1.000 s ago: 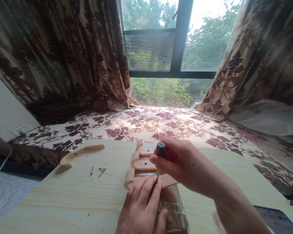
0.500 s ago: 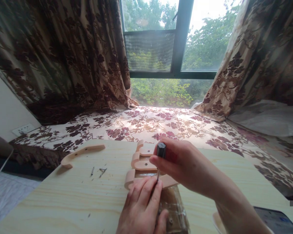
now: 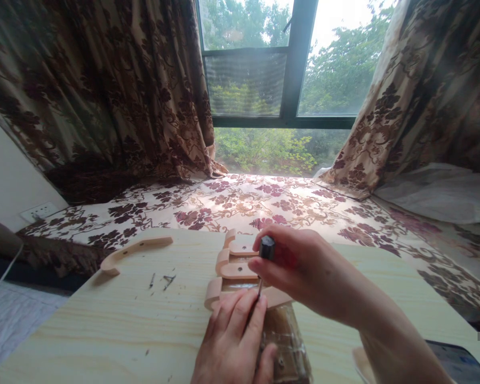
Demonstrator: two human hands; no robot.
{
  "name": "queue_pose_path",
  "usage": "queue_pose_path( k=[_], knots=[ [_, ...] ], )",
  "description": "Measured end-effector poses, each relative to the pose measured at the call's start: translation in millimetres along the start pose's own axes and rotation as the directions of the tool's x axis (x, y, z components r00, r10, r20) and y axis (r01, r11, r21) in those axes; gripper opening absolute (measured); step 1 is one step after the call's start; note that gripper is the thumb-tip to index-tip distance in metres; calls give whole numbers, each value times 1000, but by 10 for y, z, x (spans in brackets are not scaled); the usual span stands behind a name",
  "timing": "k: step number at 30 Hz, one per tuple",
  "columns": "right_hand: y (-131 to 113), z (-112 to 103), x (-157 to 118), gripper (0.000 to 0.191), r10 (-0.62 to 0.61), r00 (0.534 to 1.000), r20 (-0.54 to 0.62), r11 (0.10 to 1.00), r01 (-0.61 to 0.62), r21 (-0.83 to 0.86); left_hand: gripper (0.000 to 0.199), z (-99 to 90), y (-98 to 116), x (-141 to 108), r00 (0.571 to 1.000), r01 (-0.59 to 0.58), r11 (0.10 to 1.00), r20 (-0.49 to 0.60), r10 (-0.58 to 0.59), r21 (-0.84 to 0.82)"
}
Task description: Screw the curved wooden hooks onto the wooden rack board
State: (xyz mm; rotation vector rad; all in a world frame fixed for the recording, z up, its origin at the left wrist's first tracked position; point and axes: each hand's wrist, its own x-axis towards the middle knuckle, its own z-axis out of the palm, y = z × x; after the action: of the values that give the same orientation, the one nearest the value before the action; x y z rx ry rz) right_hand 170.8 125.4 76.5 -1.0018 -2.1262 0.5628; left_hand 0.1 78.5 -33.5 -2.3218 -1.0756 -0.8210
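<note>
My right hand (image 3: 300, 261) is closed around the dark handle of a screwdriver (image 3: 267, 248), whose shaft points down between the fingers of my left hand (image 3: 234, 333). My left hand lies with fingers stretched out over the nearest curved wooden hook (image 3: 278, 296), pressing on it around the shaft. The screwdriver's tip and any screw under it are hidden by my fingers. Beyond it, a second wooden hook (image 3: 234, 271) and a third wooden hook (image 3: 244, 248) lie across a brown, film-wrapped strip (image 3: 286, 330), each with a screw hole or screw head showing.
A loose wooden hook (image 3: 138, 246) rests at the table's left, near several small screws (image 3: 168, 281). A phone (image 3: 460, 362) and a pale rounded object (image 3: 360, 362) sit at lower right on the wooden table (image 3: 104, 325). Behind are a floral-covered ledge (image 3: 240, 200) and a window.
My right hand has turned slightly with the screwdriver, and its wrist and forearm have shifted a little to the right. My left hand stays on the nearest hook.
</note>
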Motion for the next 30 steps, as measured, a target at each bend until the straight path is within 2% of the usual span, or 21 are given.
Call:
queue_pose_path(
  k=[2,7,11,16,19,25,30],
  knots=[
    [-17,-21,-18,2,-22,999,28,999,21,42,39,-3,4,2,1000,-7,1000,-8,7,7],
    [-1,-10,-15,18,6,1000,6,1000,-6,6,40,-16,7,17,1000,-4,1000,8,4,14],
    [19,1,5,22,43,999,-34,997,-45,-60,40,-17,-3,23,1000,-9,1000,9,8,23],
    [-18,-26,-22,4,-6,1000,26,1000,6,9,38,-18,12,15,1000,-4,1000,9,4,18],
    [-21,-27,-33,8,-15,1000,26,1000,15,15,39,-16,18,8,1000,-7,1000,10,7,17],
    [19,-10,-9,17,51,998,-48,996,-55,-75,41,-13,-4,9,1000,-12,1000,8,12,-3],
    [-15,-45,-24,4,-17,1000,21,1000,16,12,39,-19,14,26,1000,-14,1000,-6,14,13]
  ],
)
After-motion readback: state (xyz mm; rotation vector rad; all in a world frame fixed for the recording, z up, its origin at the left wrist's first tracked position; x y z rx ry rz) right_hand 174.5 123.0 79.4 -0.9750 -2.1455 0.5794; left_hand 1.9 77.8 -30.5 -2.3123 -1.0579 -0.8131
